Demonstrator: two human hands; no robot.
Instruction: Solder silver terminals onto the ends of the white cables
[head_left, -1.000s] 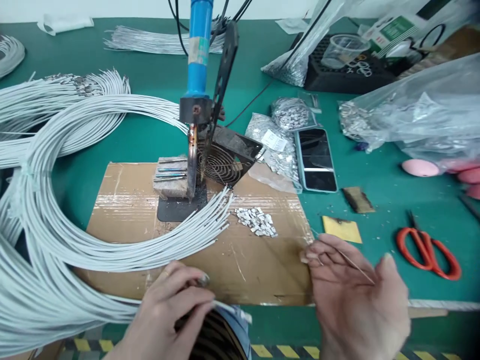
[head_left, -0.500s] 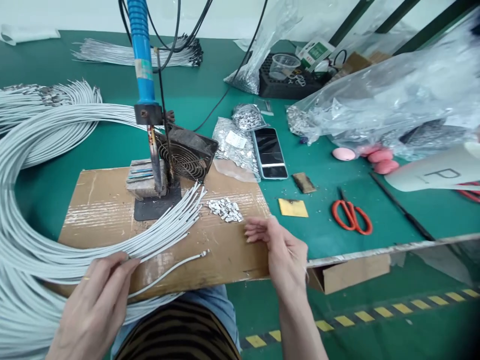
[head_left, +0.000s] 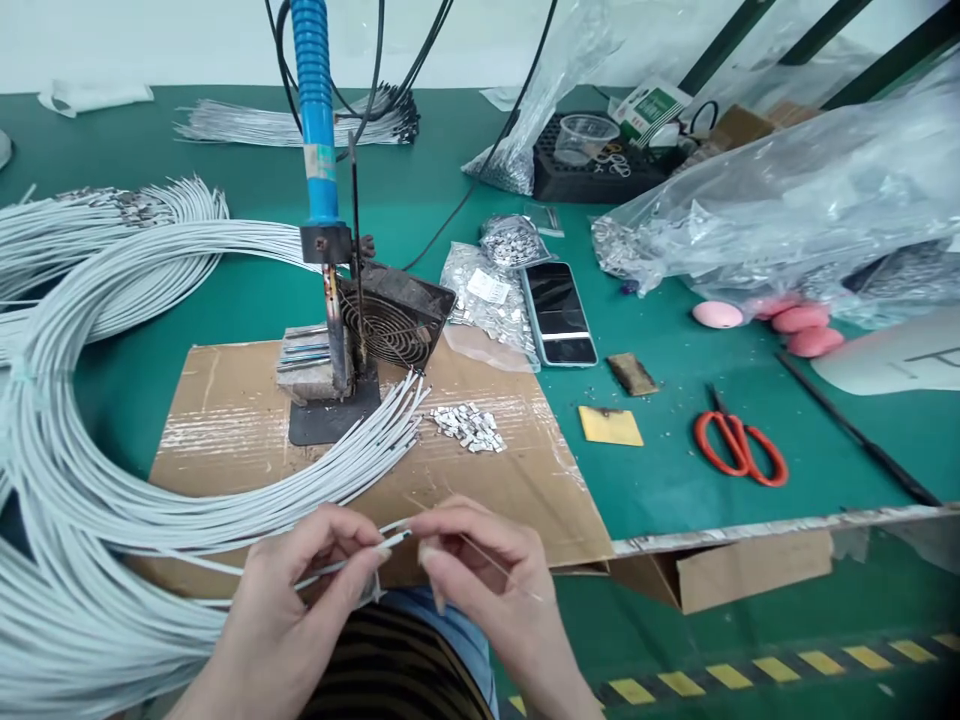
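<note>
My left hand (head_left: 304,590) pinches a white cable (head_left: 394,541) close to its dark-tipped end. Around that tip curl the fingers of my right hand (head_left: 484,565), index finger against it; motion blurs them, and the exact contact is hard to see. Behind my hands a thick bundle of white cables (head_left: 247,515) curves over the cardboard (head_left: 517,500), its ends fanned out near a small pile of metal terminals (head_left: 469,427). A soldering iron with a blue handle (head_left: 313,110) stands upright over a block on a black base (head_left: 330,420).
A small fan (head_left: 394,315) leans behind the iron. To the right lie a phone (head_left: 559,312), a yellow sponge (head_left: 610,425) and red-handled scissors (head_left: 739,445). Plastic bags (head_left: 757,210) crowd the back right. More coiled cables (head_left: 150,215) rest at left.
Both hands have come together in front of me: the right moved left from beside the terminals, the left moved right off the bundle to a single cable. The view has shifted slightly left.
</note>
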